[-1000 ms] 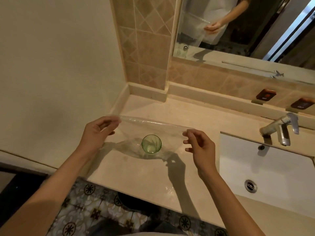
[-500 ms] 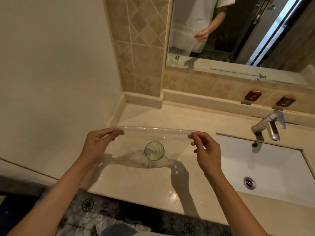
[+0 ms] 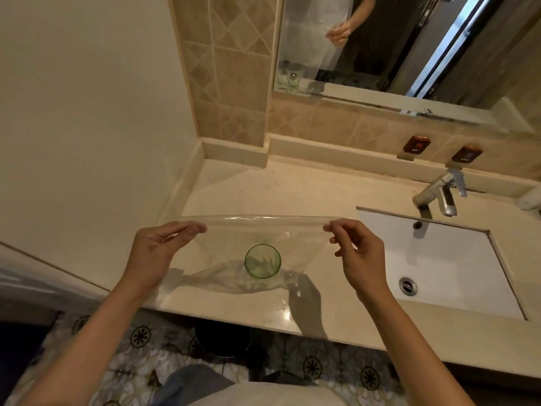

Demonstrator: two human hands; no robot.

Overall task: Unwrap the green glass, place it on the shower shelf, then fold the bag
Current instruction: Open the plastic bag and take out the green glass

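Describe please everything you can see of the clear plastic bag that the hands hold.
The plastic bag is clear, thin and glossy, with light creases. Its top edge is stretched taut between the two hands: the left hand pinches one end, the right hand pinches the other. The sheet hangs down over the beige counter, and its crumpled lower part seems to rest there. The green glass shows through it; whether the bag touches the glass is unclear.

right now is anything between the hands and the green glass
Yes, from this view. The clear plastic bag, stretched between the left hand and right hand, hangs over the green glass, which stands upright on the counter and shows through the film.
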